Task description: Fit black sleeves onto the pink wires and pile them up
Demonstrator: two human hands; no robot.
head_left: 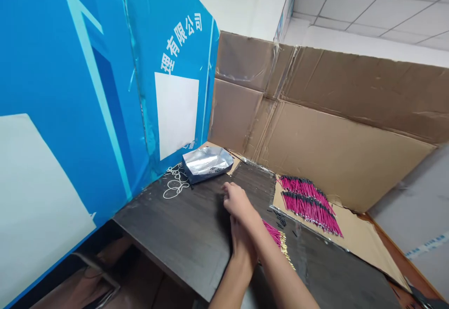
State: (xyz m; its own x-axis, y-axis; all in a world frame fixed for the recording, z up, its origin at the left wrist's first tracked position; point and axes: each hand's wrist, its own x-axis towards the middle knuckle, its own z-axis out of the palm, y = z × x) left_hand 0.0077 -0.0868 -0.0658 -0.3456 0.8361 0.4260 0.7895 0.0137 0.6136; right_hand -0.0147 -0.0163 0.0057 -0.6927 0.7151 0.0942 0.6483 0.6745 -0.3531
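Observation:
Both of my arms reach in over the dark tabletop (203, 220), crossing near the wrists. My right hand (237, 200) is uppermost, its fingers curled and bent toward the left; what they hold, if anything, is hidden. Beneath it is my left hand (241, 241), its fingers covered by the right hand and forearm. Close to my right forearm lies a bundle of pink wires with gold-coloured ends (275, 235), partly hidden by the arm. Beyond the hands sits a shiny silver bag (207, 160) on a dark block-like base, touched by neither hand.
White string (175, 188) lies in loops beside the silver bag. Rows of pink wires with black ends (310, 201) rest on a cardboard sheet (361, 234) at right. Small black pieces (280, 218) are scattered nearby. Blue panel (140, 112) and cardboard walls (333, 136) border the table.

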